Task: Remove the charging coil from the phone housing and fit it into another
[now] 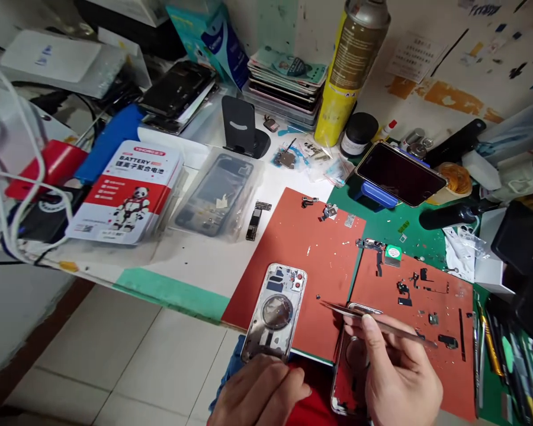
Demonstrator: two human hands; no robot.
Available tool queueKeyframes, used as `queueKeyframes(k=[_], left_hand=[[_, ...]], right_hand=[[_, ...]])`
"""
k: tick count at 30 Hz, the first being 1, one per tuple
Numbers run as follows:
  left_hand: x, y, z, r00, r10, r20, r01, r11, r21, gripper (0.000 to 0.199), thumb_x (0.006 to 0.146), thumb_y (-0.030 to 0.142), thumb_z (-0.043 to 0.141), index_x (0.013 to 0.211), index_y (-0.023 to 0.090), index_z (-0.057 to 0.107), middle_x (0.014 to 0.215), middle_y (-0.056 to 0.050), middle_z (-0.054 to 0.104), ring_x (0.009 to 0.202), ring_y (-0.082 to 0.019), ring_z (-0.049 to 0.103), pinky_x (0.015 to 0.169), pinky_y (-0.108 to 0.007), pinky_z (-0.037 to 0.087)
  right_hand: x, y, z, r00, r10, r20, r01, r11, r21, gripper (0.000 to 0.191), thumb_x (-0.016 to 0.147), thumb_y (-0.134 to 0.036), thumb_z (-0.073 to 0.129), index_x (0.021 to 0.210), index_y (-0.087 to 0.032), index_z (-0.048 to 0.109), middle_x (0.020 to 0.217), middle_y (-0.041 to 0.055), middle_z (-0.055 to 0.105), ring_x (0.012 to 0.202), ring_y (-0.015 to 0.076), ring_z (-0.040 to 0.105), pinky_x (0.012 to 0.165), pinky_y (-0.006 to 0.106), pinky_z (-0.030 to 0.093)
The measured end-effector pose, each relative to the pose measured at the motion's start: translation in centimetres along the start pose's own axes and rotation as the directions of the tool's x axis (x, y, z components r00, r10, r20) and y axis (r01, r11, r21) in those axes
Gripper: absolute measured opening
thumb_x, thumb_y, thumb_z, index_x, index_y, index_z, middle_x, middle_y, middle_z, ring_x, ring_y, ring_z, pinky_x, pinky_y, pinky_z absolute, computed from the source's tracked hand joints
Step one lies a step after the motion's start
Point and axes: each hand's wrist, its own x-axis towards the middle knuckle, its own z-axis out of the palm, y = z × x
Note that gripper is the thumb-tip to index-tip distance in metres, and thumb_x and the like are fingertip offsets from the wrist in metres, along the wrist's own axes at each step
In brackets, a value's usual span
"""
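My left hand point(262, 390) is closed at the lower end of a white phone housing point(288, 328), with curled fingers over its bottom edge. The housing has a round coil area and camera openings, and lies at the front of the orange-brown mat point(324, 254). Tweezers point(395, 328) are pinched in my right hand point(400, 373), their points directed left near a tiny dark part point(318, 297). Under that hand lies a second, red phone housing point(350, 378), partly hidden by the fingers.
Small phone parts point(404, 290) are scattered on the right mat. A logic board point(256, 220), a bagged phone back point(217, 192) and a battery box point(127, 195) lie leftward. Behind stand a yellow spray can point(337, 100) and a propped phone point(402, 171). Hand tools point(515, 361) crowd the right edge.
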Motion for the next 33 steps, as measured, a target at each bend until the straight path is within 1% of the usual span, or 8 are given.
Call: queueKeyframes(k=[2, 3, 6, 8, 11, 17, 28, 33], left_hand=[[0.5, -0.1, 0.2, 0.996, 0.049, 0.073, -0.051, 0.998, 0.029, 0.049, 0.117, 0.037, 0.033, 0.120, 0.013, 0.076, 0.108, -0.011, 0.077, 0.113, -0.023, 0.071, 0.109, -0.038, 0.052], [1.1, -0.2, 0.2, 0.991, 0.067, 0.113, -0.074, 0.996, 0.052, 0.054, 0.118, 0.037, 0.028, 0.125, 0.010, 0.074, 0.112, -0.013, 0.076, 0.115, -0.025, 0.069, 0.107, -0.040, 0.051], [3.4, -0.4, 0.4, 0.971, 0.078, 0.224, -0.115, 0.981, 0.157, 0.042, 0.112, 0.013, 0.035, 0.134, 0.007, 0.070, 0.115, -0.013, 0.074, 0.114, -0.027, 0.064, 0.102, -0.040, 0.047], [4.7, -0.5, 0.7, 0.956, 0.058, 0.286, -0.120, 0.971, 0.206, 0.045, 0.102, 0.000, 0.039, 0.135, 0.007, 0.068, 0.113, -0.011, 0.073, 0.108, -0.026, 0.062, 0.099, -0.042, 0.045], [5.6, -0.5, 1.1, 0.941, 0.039, 0.337, -0.123, 0.965, 0.230, 0.049, 0.095, -0.001, 0.042, 0.138, 0.005, 0.066, 0.109, -0.011, 0.072, 0.101, -0.027, 0.060, 0.095, -0.044, 0.043], [5.9, -0.6, 1.6, 0.919, 0.039, 0.392, -0.144, 0.959, 0.243, 0.050, 0.095, 0.002, 0.046, 0.142, 0.004, 0.062, 0.112, -0.011, 0.072, 0.104, -0.028, 0.060, 0.098, -0.047, 0.044], [6.2, -0.6, 1.7, 0.926, 0.068, 0.371, -0.168, 0.955, 0.244, 0.050, 0.092, 0.000, 0.046, 0.139, 0.001, 0.065, 0.111, -0.012, 0.072, 0.102, -0.029, 0.058, 0.099, -0.047, 0.042], [5.8, -0.7, 1.8, 0.926, 0.044, 0.374, -0.143, 0.960, 0.242, 0.052, 0.095, 0.001, 0.043, 0.142, 0.004, 0.063, 0.112, -0.012, 0.073, 0.103, -0.029, 0.059, 0.099, -0.048, 0.043]], right_hand=[[0.6, -0.3, 0.3, 0.996, 0.059, 0.067, -0.062, 0.997, 0.044, 0.044, 0.076, -0.054, 0.091, 0.093, -0.016, 0.078, 0.084, 0.0115, 0.084, 0.073, 0.0259, 0.083, 0.068, 0.027, 0.069], [0.8, -0.5, 0.5, 0.993, 0.078, 0.083, -0.083, 0.995, 0.054, 0.044, 0.075, -0.054, 0.091, 0.093, -0.015, 0.078, 0.085, 0.0119, 0.084, 0.074, 0.0263, 0.083, 0.069, 0.028, 0.070], [1.0, -0.8, 0.7, 0.990, 0.099, 0.097, -0.105, 0.993, 0.062, 0.044, 0.075, -0.053, 0.092, 0.092, -0.015, 0.078, 0.085, 0.0121, 0.084, 0.073, 0.0258, 0.083, 0.071, 0.030, 0.071], [1.1, -0.8, 0.8, 0.989, 0.104, 0.101, -0.111, 0.992, 0.065, 0.043, 0.075, -0.052, 0.092, 0.092, -0.015, 0.078, 0.084, 0.0117, 0.084, 0.072, 0.0253, 0.083, 0.070, 0.030, 0.071], [1.1, -0.8, 0.9, 0.985, 0.138, 0.100, -0.145, 0.987, 0.065, 0.044, 0.074, -0.053, 0.093, 0.092, -0.015, 0.078, 0.083, 0.0113, 0.084, 0.072, 0.0255, 0.083, 0.071, 0.031, 0.071], [1.3, -0.5, 1.0, 0.976, 0.197, 0.095, -0.204, 0.977, 0.067, 0.046, 0.072, -0.053, 0.094, 0.093, -0.015, 0.079, 0.087, 0.0122, 0.084, 0.075, 0.0279, 0.083, 0.072, 0.034, 0.072], [1.2, 0.0, 0.9, 0.963, 0.246, 0.114, -0.258, 0.960, 0.108, 0.047, 0.070, -0.051, 0.096, 0.095, -0.015, 0.078, 0.089, 0.0125, 0.084, 0.080, 0.0279, 0.084, 0.075, 0.031, 0.071], [1.1, 0.0, 1.2, 0.978, 0.173, 0.113, -0.185, 0.977, 0.102, 0.042, 0.074, -0.050, 0.094, 0.091, -0.016, 0.078, 0.087, 0.0109, 0.084, 0.076, 0.0259, 0.084, 0.073, 0.028, 0.070]])
